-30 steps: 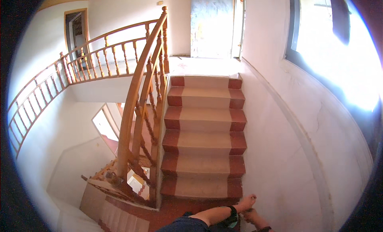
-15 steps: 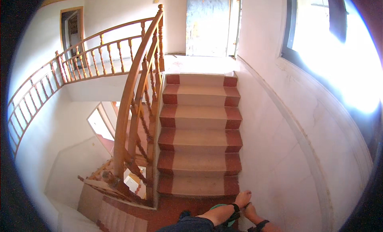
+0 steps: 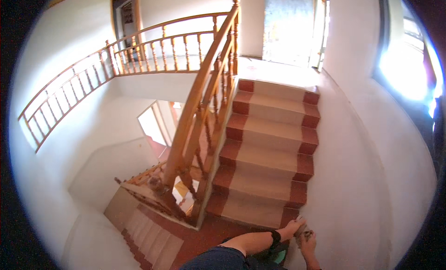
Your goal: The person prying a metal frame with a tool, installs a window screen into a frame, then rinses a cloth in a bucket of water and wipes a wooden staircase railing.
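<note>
At the lower right, beside the foot of the stairs and near the white wall, my two hands are close together. My left hand [image 3: 292,227], with a black band on its wrist, has its fingers closed. Just right of and below it is my right hand [image 3: 308,246], also closed. A small greyish-brown bit shows between them, too small and blurred to name. Beneath my left forearm a green thing [image 3: 280,257] shows in part; its kind is hidden.
Stairs [image 3: 262,154] with tan treads and dark red sides rise ahead to a landing. A wooden banister [image 3: 193,112] runs along their left. Descending steps [image 3: 151,233] lie at the lower left. The white wall [image 3: 353,177] and a bright window [image 3: 409,70] stand at the right.
The view has turned left and tilted, so the stairs sit further right. My hands have come closer together, and a greyish-brown bit now shows between them.
</note>
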`<state>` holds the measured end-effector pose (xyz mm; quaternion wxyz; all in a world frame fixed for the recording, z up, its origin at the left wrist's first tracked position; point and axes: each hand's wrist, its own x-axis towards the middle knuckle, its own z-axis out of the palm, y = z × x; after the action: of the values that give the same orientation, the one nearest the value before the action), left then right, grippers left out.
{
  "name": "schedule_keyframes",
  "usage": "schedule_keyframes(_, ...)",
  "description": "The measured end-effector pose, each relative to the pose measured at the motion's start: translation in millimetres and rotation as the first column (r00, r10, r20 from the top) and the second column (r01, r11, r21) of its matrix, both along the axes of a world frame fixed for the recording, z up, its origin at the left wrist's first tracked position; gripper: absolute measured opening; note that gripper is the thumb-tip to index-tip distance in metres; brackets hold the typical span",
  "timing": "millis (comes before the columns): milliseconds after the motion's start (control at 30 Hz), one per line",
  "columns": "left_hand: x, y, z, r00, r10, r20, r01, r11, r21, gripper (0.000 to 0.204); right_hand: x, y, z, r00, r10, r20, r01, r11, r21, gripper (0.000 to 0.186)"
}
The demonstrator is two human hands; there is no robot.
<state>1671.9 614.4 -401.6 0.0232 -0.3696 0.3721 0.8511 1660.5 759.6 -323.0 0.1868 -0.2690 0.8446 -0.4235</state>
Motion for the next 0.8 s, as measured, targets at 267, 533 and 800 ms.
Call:
schedule_keyframes(267, 54, -54, 100, 0.902, 0.127, -0.412, -0.126, 0.992, 0.03, 0.044, -2, -35, 12, 0.684, -0.117, 0.72, 0.356, 0.915, -0.19, 0.033)
schedule_keyframes(533, 82, -133, 47, 0.967, -0.154, -0.203, -0.057, 0.646, -0.761, 0.069, -3, -129, -11, 0.9, 0.432, 0.058, -0.424, 0.899, -0.108, 0.034)
schedule_keyframes(800, 156, -222, 82, 0.973, -0.194, -0.122, 0.048, 0.693, -0.72, 0.067, -16, -211, 63, 0.839, 0.342, 0.424, -0.323, 0.939, -0.117, 0.023)
